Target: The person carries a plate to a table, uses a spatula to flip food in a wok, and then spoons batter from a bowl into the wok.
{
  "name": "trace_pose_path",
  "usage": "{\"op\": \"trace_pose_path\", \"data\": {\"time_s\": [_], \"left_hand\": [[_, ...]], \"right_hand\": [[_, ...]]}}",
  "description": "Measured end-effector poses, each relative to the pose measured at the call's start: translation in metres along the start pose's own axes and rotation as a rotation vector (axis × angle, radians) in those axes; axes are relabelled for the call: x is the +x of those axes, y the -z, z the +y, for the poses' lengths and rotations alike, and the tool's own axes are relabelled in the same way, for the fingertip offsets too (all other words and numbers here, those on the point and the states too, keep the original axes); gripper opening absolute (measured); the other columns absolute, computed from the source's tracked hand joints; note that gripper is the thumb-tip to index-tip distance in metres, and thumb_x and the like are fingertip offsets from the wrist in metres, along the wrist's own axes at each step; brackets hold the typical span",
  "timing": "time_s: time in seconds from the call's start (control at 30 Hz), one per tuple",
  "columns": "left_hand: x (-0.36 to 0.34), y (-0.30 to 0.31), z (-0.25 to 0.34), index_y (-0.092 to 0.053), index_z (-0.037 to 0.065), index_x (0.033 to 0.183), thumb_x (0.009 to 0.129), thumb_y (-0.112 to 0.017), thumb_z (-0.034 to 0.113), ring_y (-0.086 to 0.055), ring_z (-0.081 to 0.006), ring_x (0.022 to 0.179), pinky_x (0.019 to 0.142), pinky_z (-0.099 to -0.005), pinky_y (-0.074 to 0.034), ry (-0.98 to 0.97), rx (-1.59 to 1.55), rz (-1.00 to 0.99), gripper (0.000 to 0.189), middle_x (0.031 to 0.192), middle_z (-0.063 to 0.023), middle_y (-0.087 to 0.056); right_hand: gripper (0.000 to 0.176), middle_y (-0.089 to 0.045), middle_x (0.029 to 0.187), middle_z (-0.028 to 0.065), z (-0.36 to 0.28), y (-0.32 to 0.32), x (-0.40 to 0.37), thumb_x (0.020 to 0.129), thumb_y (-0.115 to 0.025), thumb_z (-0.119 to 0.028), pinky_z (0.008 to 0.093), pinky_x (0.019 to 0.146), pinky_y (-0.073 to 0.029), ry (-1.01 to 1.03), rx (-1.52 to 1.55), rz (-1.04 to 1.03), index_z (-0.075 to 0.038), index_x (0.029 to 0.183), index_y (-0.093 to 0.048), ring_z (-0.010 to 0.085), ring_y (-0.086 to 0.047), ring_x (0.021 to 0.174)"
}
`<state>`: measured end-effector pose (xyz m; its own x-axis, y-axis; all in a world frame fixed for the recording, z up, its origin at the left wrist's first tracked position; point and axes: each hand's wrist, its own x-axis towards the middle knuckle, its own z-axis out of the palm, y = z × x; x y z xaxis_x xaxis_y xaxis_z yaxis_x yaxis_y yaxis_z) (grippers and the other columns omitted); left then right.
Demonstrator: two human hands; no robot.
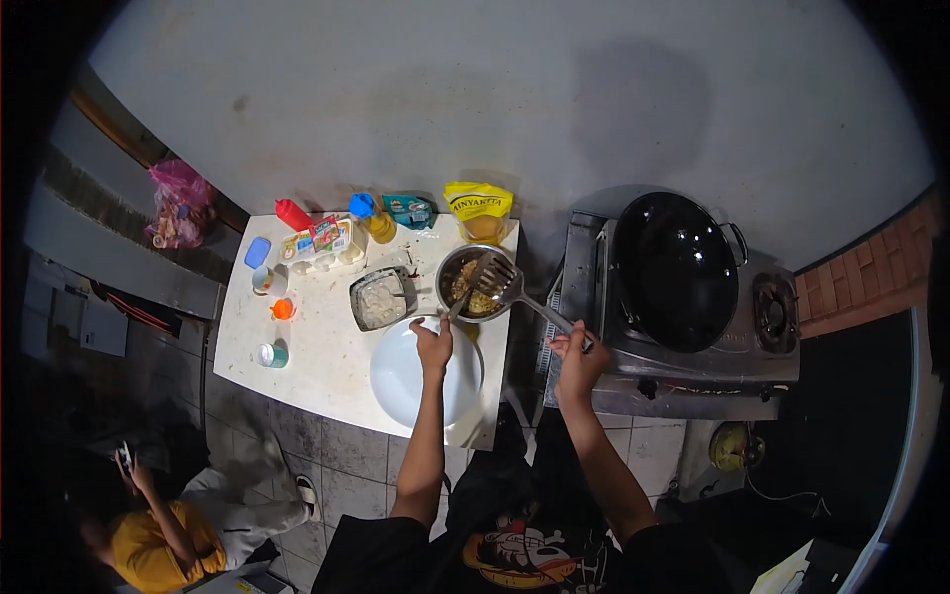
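My right hand (581,366) grips the handle of a slotted metal spatula (507,284), whose slotted head lies over a steel bowl (441,300). Yellowish and brown food (482,303) shows inside that bowl. At the bowl's near edge, my left hand (433,346) is closed on a slim metal utensil (456,308) that points into the food; its tip is hidden by the spatula. Beneath my left wrist sits a large white plate (396,376). Left of the steel bowl stands a squarish container (379,298) of pale batter-like mix.
A black wok (678,272) sits on the gas stove (673,368) at right. The white table (327,371) carries a yellow oil pouch (479,205), a red bottle (292,215), an egg pack (324,244) and several small jars. A seated person (168,544) holds a phone at lower left.
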<state>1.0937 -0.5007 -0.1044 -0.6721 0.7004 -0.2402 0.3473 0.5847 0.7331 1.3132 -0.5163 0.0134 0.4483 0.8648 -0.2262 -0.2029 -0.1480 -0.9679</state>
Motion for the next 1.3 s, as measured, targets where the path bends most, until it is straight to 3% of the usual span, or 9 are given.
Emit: {"op": "trace_pose_path", "data": {"time_s": [0.07,0.1,0.23,0.4,0.6,0.77,0.9,1.03,1.3], "left_hand": [[-0.01,0.003,-0.002,-0.037,0.002,0.118,0.084,-0.061,0.037,-0.061,-0.0321,0.076,0.074,-0.0405,-0.047,0.143,-0.2,-0.141,0.055,0.079,-0.017,-0.06],[-0.012,0.0,-0.006,-0.043,0.003,0.113,0.086,-0.06,0.033,-0.054,-0.0194,0.062,0.06,-0.0341,-0.047,0.104,-0.261,-0.178,0.044,0.07,-0.0071,-0.054],[-0.036,-0.005,-0.002,-0.052,0.007,0.106,0.09,-0.055,0.022,-0.041,-0.0052,0.052,0.042,-0.0217,-0.034,0.085,-0.4,-0.501,0.022,0.071,0.0019,-0.048],[-0.059,-0.017,0.032,-0.055,0.009,0.107,0.09,-0.054,0.019,-0.044,-0.0054,0.059,0.05,-0.0213,-0.036,-0.015,-0.458,-0.619,0.02,0.076,0.0009,-0.051],[-0.093,-0.03,0.099,-0.059,0.005,0.107,0.093,-0.053,0.023,-0.043,-0.0044,0.062,0.054,-0.0202,-0.035,-0.222,-0.502,-0.577,0.023,0.079,0.0017,-0.055],[-0.136,-0.039,0.161,-0.062,-0.001,0.105,0.093,-0.056,0.022,-0.046,-0.0036,0.064,0.055,-0.0191,-0.036,-0.364,-0.523,-0.541,0.027,0.076,0.0038,-0.056],[-0.157,-0.059,0.185,-0.064,-0.006,0.096,0.091,-0.06,0.023,-0.052,-0.0063,0.061,0.056,-0.0208,-0.042,-0.43,-0.434,-0.38,0.03,0.073,-0.0018,-0.061],[-0.176,-0.074,0.201,-0.067,-0.006,0.088,0.088,-0.063,0.023,-0.053,-0.0069,0.056,0.053,-0.021,-0.043,-0.446,-0.35,-0.207,0.029,0.066,-0.003,-0.062],[-0.181,-0.091,0.209,-0.068,-0.003,0.078,0.084,-0.067,0.024,-0.054,-0.0099,0.054,0.055,-0.0248,-0.042,-0.503,-0.282,0.006,0.027,0.061,-0.0051,-0.062]], "right_hand": [[0.029,-0.059,0.066,0.0128,-0.001,0.005,-0.004,0.095,-0.047,-0.014,0.0336,0.067,-0.058,-0.097,0.134,-0.008,0.013,0.095,-0.057,0.0187,-0.062,0.056],[0.029,-0.058,0.068,0.0129,-0.01,0.008,-0.011,0.095,-0.047,-0.014,0.036,0.069,-0.058,-0.135,0.195,-0.041,0.014,0.097,-0.055,0.0183,-0.061,0.057],[0.029,-0.058,0.078,0.0122,-0.034,0.04,-0.022,0.096,-0.048,-0.014,0.0393,0.075,-0.057,-0.188,0.388,-0.265,0.012,0.104,-0.052,0.0173,-0.06,0.063],[0.028,-0.059,0.086,0.0089,-0.083,0.123,-0.015,0.095,-0.049,-0.017,0.0394,0.078,-0.055,-0.25,0.281,-0.441,0.002,0.116,-0.052,0.0129,-0.056,0.072],[0.035,-0.057,0.092,0.0072,-0.121,0.262,0.008,0.095,-0.049,-0.013,0.0237,0.068,-0.046,-0.075,0.229,-0.46,-0.002,0.127,-0.04,0.0127,-0.057,0.081],[0.03,-0.056,0.102,0.0199,-0.116,0.361,0.063,0.095,-0.044,-0.008,0.0344,0.082,-0.044,0.436,-0.698,-0.164,0.001,0.123,-0.039,0.0295,-0.058,0.094],[0.034,-0.052,0.109,0.0252,-0.094,0.398,0.113,0.089,-0.048,-0.003,0.0405,0.087,-0.041,0.544,-0.834,-0.225,0.004,0.122,-0.04,0.0452,-0.049,0.101],[0.032,-0.052,0.102,0.0211,-0.064,0.411,0.157,0.085,-0.05,-0.002,0.0454,0.083,-0.036,0.788,-1.022,-0.289,0.0,0.117,-0.045,0.0381,-0.048,0.096],[0.028,-0.05,0.105,0.0145,-0.035,0.413,0.208,0.082,-0.053,-0.002,0.0435,0.087,-0.033,0.737,-1.13,-0.197,-0.003,0.11,-0.047,0.0339,-0.044,0.102]]}}
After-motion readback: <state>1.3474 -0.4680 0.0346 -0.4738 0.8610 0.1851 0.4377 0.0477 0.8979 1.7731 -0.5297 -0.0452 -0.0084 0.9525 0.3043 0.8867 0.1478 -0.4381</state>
